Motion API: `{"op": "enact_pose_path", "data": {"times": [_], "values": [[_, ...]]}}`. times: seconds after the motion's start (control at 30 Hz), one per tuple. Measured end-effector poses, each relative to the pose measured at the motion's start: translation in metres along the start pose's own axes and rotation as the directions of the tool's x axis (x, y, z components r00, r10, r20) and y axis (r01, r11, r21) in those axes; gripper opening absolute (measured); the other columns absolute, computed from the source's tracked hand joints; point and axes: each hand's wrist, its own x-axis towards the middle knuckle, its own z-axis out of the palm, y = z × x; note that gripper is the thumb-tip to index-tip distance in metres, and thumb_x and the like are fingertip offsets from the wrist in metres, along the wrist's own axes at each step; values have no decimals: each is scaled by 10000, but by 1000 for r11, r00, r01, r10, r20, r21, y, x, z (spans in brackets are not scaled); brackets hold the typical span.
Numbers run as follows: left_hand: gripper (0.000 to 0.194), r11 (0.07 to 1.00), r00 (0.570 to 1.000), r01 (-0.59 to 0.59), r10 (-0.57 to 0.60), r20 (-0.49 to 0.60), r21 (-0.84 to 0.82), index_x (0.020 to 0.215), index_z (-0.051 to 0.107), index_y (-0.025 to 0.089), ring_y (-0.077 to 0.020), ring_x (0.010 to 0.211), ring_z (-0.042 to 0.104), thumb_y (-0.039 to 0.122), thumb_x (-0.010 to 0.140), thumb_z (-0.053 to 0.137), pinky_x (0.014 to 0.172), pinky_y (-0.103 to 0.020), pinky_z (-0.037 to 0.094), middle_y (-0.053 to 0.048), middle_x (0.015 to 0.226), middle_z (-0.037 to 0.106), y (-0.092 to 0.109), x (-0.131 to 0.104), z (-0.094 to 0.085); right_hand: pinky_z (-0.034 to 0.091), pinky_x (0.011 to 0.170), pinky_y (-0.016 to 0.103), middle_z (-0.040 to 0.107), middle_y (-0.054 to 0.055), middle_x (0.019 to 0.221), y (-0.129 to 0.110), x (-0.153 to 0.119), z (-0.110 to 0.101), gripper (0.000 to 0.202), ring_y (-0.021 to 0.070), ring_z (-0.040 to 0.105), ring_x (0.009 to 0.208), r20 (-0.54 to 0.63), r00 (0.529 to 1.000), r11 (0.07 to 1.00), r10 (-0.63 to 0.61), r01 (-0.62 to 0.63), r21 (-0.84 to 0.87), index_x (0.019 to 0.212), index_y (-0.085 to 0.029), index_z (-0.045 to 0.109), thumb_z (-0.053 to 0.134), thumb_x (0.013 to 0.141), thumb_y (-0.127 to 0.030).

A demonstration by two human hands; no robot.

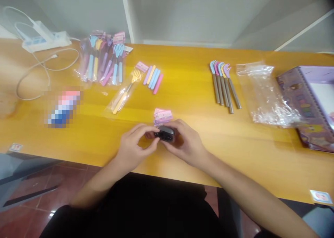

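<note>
A small black case (167,133) with a rounded lid is held above the table near its front edge. My right hand (186,142) grips it from the right, thumb below and fingers above. On the left side, the thumb and index finger of my left hand (138,142) pinch at the case's left end; whether they hold a smaller piece there is too small to tell. Just beyond the case lie pink cards (163,115). Farther back are several loose coloured handles (153,79) and a bagged yellow scratcher (127,92).
Bagged scratchers (103,60) lie at the back left, near a white power strip (48,40) and cable. Metal-handled scratchers (224,87), clear plastic bags (268,99) and a purple box (302,106) are on the right of the wooden table (190,92).
</note>
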Motion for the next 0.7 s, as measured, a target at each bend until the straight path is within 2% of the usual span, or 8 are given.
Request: {"op": "enact_pose_path", "data": {"times": [0.23,0.47,0.7], "values": [[273,999,998,-34,33,52,32,1227,754,244,-142,856,730,176,963,767,825,-299,628,-26,992,773,-3,1,0,648,924,386,706,85,1217,5,-2,1,438,227,719,1084,4,1000,999,1,-1,-37,1386,-264,582,753,983,-240],[282,996,999,-44,42,20,75,1228,752,244,-146,876,732,166,959,790,863,-311,625,-24,1006,772,-5,-3,3,638,965,379,703,89,1235,5,-2,1,453,223,713,1119,9,1000,999,-5,5,-32,1405,-254,579,758,989,-237],[285,982,990,-138,138,13,126,1207,743,256,-179,970,728,175,943,813,890,-347,628,-47,1070,740,-2,0,2,648,863,369,697,85,1194,4,-4,1,455,221,716,1020,-2,1000,999,-12,12,-48,1430,-277,569,739,1008,-283]]}}
